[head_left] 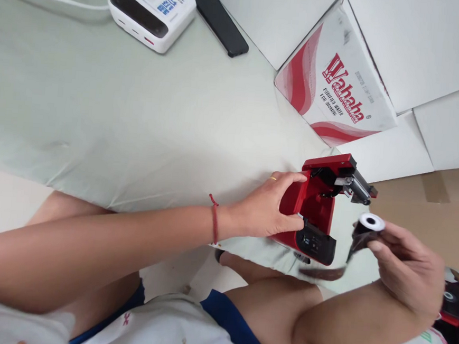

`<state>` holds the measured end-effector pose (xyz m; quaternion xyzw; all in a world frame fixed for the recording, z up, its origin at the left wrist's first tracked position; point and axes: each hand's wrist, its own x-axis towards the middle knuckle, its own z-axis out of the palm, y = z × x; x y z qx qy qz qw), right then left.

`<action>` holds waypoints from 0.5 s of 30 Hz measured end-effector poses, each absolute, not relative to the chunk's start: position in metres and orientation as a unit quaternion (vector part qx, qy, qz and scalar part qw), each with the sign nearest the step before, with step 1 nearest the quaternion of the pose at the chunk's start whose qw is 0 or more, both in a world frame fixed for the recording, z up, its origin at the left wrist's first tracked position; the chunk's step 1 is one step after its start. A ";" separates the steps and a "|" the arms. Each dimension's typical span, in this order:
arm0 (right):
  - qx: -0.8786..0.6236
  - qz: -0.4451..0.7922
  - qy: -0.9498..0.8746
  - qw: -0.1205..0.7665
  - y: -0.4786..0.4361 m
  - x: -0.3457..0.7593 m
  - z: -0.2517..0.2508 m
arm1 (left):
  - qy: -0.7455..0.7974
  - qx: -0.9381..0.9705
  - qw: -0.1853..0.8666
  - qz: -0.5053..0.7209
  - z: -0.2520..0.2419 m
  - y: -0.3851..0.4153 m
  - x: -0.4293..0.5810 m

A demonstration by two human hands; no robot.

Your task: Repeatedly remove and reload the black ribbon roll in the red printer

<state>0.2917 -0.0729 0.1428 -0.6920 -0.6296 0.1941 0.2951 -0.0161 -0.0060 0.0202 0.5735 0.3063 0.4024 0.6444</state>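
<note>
A small red device with a black inside, which looks like a label printer (308,205), stands on the cloth-covered table with its lid up. My left hand (276,205) is on its near left side, thumb and fingers apart and gripping the red casing. To its right, clear of the printer, my right hand (405,260) pinches a small roll of dark ribbon (363,230) with a white core. A loose dark strip trails from the roll down to the left, its end slightly blurred. The raised lid carries a black and metallic mechanism (357,186).
A white power bank (152,9) with a cable and a black elongated object (218,17) lie at the back left. A Wahaha water carton (336,79) and white boxes (422,44) stand behind the printer. Several objects (449,303) sit at the lower right.
</note>
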 end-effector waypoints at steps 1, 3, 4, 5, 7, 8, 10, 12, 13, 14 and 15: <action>-0.707 0.199 -0.604 0.311 -0.075 0.305 0.142 | 0.307 0.574 0.644 0.401 0.020 -0.006 -0.017; -0.748 0.202 -0.566 0.282 -0.074 0.327 0.134 | 0.306 0.573 0.645 0.403 0.020 -0.007 -0.017; -0.770 0.202 -0.557 0.238 -0.071 0.334 0.129 | 0.304 0.571 0.645 0.406 0.020 -0.007 -0.017; -0.786 0.204 -0.552 0.187 -0.066 0.339 0.122 | 0.303 0.571 0.644 0.409 0.021 -0.007 -0.017; -0.803 0.210 -0.548 0.102 -0.056 0.344 0.108 | 0.304 0.572 0.640 0.414 0.022 -0.007 -0.017; -0.807 0.210 -0.547 0.079 -0.052 0.344 0.101 | 0.306 0.573 0.637 0.414 0.023 -0.006 -0.016; -0.814 0.196 -0.542 0.070 -0.047 0.343 0.091 | 0.313 0.576 0.633 0.412 0.024 -0.006 -0.015; -0.821 0.168 -0.539 0.078 -0.047 0.339 0.087 | 0.318 0.579 0.626 0.415 0.024 -0.005 -0.013; -0.823 0.153 -0.540 0.089 -0.048 0.336 0.087 | 0.318 0.580 0.624 0.416 0.024 -0.005 -0.012; -0.822 0.138 -0.542 0.102 -0.050 0.332 0.088 | 0.319 0.581 0.621 0.418 0.023 -0.005 -0.011; -0.819 0.126 -0.547 0.117 -0.051 0.328 0.089 | 0.320 0.580 0.620 0.420 0.023 -0.005 -0.010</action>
